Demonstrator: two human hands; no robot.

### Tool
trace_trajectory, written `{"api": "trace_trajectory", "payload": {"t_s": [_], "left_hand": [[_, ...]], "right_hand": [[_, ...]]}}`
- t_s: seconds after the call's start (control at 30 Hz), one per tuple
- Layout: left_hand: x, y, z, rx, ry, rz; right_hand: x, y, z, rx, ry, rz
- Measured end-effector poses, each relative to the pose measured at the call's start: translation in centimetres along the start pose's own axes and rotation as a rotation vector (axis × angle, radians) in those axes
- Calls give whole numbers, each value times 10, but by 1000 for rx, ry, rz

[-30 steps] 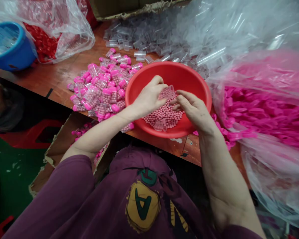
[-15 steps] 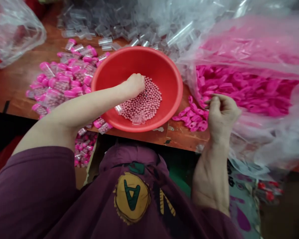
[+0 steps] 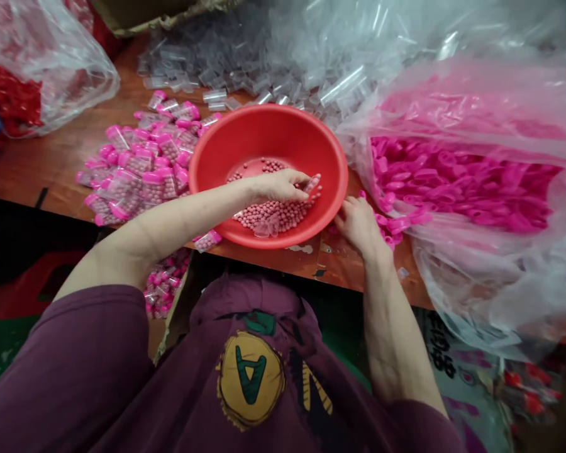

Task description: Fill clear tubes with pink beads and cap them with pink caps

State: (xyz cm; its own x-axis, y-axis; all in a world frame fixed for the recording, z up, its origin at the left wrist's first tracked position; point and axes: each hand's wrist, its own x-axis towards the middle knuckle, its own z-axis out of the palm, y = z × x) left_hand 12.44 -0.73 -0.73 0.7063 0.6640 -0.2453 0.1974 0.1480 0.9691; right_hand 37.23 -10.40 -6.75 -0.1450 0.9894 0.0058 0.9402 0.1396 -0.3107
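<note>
At frame centre the left hand [image 3: 278, 187] pinches a small clear vial [image 3: 312, 184] tilted low over the pink beads [image 3: 268, 214] in the red basin [image 3: 217, 151], mouth angled to scoop. Just right of the basin, the right hand [image 3: 358, 223] curls onto loose pink caps [image 3: 396, 223] spilling from their bag [image 3: 453, 182]; whether it grips one is unclear. Capped vials [image 3: 136, 173] pile at left on the worktop [image 3: 51, 163].

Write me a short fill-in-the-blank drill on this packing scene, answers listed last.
1. The left hand holds a small clear plastic tube over the round ___ plastic basin.
2. The small pink beads lie inside the ___.
3. The right hand rests by loose pink plastic ___.

Missing words: red; basin; caps
</note>
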Motion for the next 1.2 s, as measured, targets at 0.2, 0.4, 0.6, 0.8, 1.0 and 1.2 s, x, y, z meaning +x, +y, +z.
{"api": "trace_trajectory", "payload": {"t_s": [0.2,0.4,0.6,0.8,1.0,1.2], "left_hand": [[-63,18,-9,-496,32,-169],[-89,13,12,-654,150,-211],[-99,9,20,-672,260,-188],[-105,4,14,-715,284,-150],[-104,-2,14,-762,263,-123],[-102,-1,12,-793,272,-136]], "right_hand": [[-2,13,-11,663,539,300],[8,-49,-41,1040,527,122],[15,-105,-35,1032,244,52],[20,-121,-28,930,215,46],[22,-125,-30,628,403,-52],[7,-128,-33,281,463,-211]]}}
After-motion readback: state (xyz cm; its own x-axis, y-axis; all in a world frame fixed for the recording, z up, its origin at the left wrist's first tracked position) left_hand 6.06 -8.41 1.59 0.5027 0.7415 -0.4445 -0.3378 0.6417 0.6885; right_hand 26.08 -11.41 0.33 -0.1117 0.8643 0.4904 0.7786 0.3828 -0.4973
